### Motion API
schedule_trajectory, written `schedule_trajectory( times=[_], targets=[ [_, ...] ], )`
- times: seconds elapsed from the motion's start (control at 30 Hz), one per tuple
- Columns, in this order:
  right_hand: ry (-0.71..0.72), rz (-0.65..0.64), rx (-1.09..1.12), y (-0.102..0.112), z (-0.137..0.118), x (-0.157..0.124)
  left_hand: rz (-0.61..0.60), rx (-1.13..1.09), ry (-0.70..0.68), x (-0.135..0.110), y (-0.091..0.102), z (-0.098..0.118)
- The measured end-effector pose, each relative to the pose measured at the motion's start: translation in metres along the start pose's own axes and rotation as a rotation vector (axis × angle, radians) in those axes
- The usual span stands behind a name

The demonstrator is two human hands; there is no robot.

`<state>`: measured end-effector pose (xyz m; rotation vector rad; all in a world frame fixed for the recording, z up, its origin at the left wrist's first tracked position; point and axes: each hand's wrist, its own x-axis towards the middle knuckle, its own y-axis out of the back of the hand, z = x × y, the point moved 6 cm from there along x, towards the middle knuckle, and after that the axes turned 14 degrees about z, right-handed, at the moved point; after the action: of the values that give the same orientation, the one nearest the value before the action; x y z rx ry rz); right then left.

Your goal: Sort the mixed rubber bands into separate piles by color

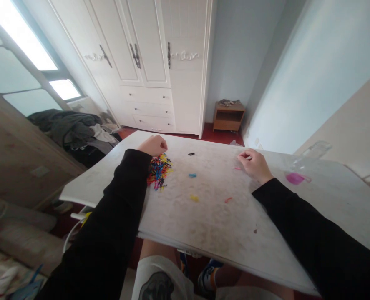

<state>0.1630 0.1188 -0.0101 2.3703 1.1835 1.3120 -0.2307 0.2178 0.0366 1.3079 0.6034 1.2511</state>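
Observation:
My left hand [155,145] rests curled at the far edge of a mixed pile of small coloured bands [159,171], which look like rubber bands. Its fingers are closed, and whatever may be inside them is hidden. Across the table my right hand [254,164] has thumb and forefinger pinched together; anything between them is too small to name. Just below those fingertips lies a pink band [237,168]. Between the hands are a black band [191,154], blue bands [192,175], yellow bands [194,198] and a reddish-pink band [228,200], in separate spots.
All this lies on a white table [210,225] with worn marks. Right of my right hand are a clear bottle on its side [313,154] and a pink-purple translucent item [295,178]. A white wardrobe [185,96] and small wooden cabinet [228,117] stand beyond; clothes [75,129] are heaped left.

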Motion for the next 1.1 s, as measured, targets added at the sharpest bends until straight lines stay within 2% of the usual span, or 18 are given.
schedule_trajectory(
  times=[0.1, 0.2, 0.47, 0.9, 1.03, 1.1],
  targets=[
    [-0.001, 0.01, 0.002, 0.001, 0.0, 0.0, 0.004, 0.032, 0.044, -0.002, 0.002, -0.015],
    [-0.002, 0.011, -0.008, 0.002, 0.0, 0.0, -0.084, -0.013, 0.041, -0.004, -0.003, -0.023],
    [0.006, 0.008, -0.005, 0.001, -0.002, -0.001, -0.291, -0.038, 0.038, -0.017, -0.011, -0.019],
    [0.008, -0.008, -0.009, 0.0, -0.001, -0.001, -0.251, -0.01, -0.015, -0.018, -0.012, -0.01],
    [0.01, -0.011, -0.014, 0.0, -0.002, -0.001, -0.154, -0.022, -0.04, -0.015, -0.006, -0.003],
    [0.017, -0.017, -0.018, 0.0, -0.003, -0.002, -0.148, -0.072, -0.072, -0.016, -0.005, 0.005]
  ],
)
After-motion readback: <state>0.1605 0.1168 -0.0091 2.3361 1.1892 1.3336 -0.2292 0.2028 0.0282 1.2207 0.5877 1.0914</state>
